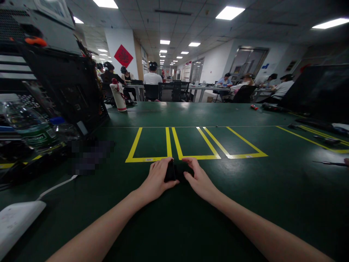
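My left hand [156,179] is closed around a small black box-like object [170,171], fingers over its top and thumb along its near side. What kind of object it is, I cannot make out; it is dark and partly covered by the fingers. A short gap to the right, my right hand [201,179] faces it with thumb and fingers apart and nothing between them. Both hands are low over the green tabletop [174,225], just in front of yellow tape outlines [169,142].
At left stand a black computer case [73,91], a plastic bottle [32,127] and a white power strip [21,218]. A white cylindrical container [118,96] is near the far edge. A screwdriver [331,163] lies at right, by a dark monitor-like panel [319,94]. Several people sit beyond.
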{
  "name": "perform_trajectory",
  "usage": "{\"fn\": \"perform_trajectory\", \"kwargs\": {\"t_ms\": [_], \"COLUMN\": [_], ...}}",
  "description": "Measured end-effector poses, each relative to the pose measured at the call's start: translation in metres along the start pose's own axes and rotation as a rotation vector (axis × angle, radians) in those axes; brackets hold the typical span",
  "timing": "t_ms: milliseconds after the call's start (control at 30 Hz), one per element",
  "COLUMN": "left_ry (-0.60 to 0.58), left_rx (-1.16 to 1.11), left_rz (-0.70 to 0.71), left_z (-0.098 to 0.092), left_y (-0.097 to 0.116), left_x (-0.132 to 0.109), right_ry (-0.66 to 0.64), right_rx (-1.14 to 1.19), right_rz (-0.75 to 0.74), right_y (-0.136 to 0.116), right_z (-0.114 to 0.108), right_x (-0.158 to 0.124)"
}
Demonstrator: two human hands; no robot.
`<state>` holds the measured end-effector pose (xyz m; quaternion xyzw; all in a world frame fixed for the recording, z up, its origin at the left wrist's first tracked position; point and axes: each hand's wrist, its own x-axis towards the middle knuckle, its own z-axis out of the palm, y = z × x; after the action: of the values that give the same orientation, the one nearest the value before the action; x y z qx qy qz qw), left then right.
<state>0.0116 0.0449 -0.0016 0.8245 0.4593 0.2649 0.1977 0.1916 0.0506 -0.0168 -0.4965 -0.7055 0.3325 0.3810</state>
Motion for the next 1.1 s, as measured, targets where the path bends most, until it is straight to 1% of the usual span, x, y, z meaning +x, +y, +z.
{"fn": "perform_trajectory", "kwargs": {"t_ms": [33,67,133,200,267,367,467,567,667,733,800,900,933,967,1033,1067,1100], "left_ry": [-0.005,-0.011,-0.022,-0.030,-0.032,-0.025,-0.003,0.033,0.052,0.057,0.047,-0.002,-0.015,-0.029,-0.038,-0.006,0.067], "left_rx": [-0.009,-0.019,-0.035,-0.042,-0.041,-0.040,-0.018,0.022,0.032,0.031,0.021,-0.014,-0.019,-0.012,0.012,0.041,0.075], "left_rz": [-0.028,-0.053,-0.093,-0.116,-0.131,-0.134,-0.130,-0.120,-0.120,-0.126,-0.129,-0.118,-0.122,-0.129,-0.145,-0.160,-0.195], "left_z": [0.001,0.001,0.002,0.001,0.001,0.001,0.004,0.009,0.011,0.009,0.002,-0.013,-0.018,-0.024,-0.035,-0.040,-0.045], "left_y": [-0.002,-0.004,-0.007,-0.008,-0.008,-0.008,-0.009,-0.010,-0.007,-0.003,0.004,0.015,0.017,0.018,0.016,0.012,0.006], "left_x": [0.001,0.002,0.003,0.004,0.004,0.003,0.003,0.004,0.003,-0.004,-0.017,-0.053,-0.069,-0.087,-0.125,-0.146,-0.167], "right_ry": [-0.015,-0.060,-0.229,-0.403,-0.464,-0.420,-0.371,-0.300,-0.215,-0.188,-0.237,-0.436,-0.477,-0.489,-0.539,-0.581,-0.618], "right_rx": [-0.036,-0.054,-0.062,-0.078,-0.116,-0.160,-0.182,-0.233,-0.308,-0.353,-0.374,-0.363,-0.365,-0.369,-0.326,-0.268,-0.195], "right_rz": [0.021,0.041,0.065,0.054,0.025,-0.043,-0.109,-0.136,-0.143,-0.148,-0.170,-0.250,-0.279,-0.290,-0.308,-0.316,-0.299], "right_y": [-0.002,-0.003,-0.007,-0.008,-0.007,-0.003,0.002,0.005,0.002,-0.006,-0.021,-0.052,-0.063,-0.073,-0.093,-0.101,-0.108], "right_z": [-0.004,-0.009,-0.021,-0.033,-0.042,-0.046,-0.042,-0.036,-0.030,-0.026,-0.021,-0.008,-0.001,0.007,0.028,0.041,0.055], "right_x": [0.000,0.000,0.001,0.002,0.003,0.006,0.008,0.009,0.007,0.001,-0.011,-0.037,-0.046,-0.054,-0.067,-0.071,-0.074]}}
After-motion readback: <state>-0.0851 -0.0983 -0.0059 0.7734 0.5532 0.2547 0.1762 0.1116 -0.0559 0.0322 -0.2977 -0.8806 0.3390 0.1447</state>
